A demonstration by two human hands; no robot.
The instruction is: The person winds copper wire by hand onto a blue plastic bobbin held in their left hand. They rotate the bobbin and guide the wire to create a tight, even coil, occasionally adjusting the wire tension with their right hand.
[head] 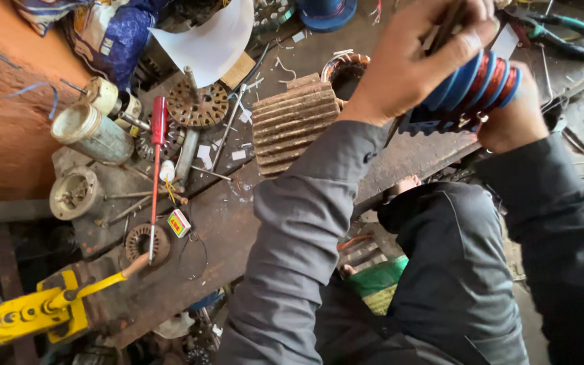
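Fingers of the left hand (410, 57) are curled shut round a thin dark rod-like tool (449, 26), thumb pressed flat along the blue spool (473, 86) — a ribbed blue piece w/ red-copper wire showing in its grooves. Right hand (518, 115) cups the spool from the far side and below; its fingers are mostly hidden behind the spool, so exact grip can't be read, but it's prob. closed on it.

Spool sits raised between both hands, over the edge of the rusty workbench (238, 223), just right of the ribbed motor housing (292, 122).

Progress, judging by the view: the grooves already carry wire, so winding looks well along — whether ends are tied off or any slot is left bare is hidden by the hands. Tool tip is at the spool's top side; what it's doing there isn't visible.

Pose: both forearms in grey sleeves reach up and away from the body, left elbow bent low, wrists close together, left hand on top, right underneath. Red screwdriver (157, 162) and yellow tool (35, 311) lie untouched at left.
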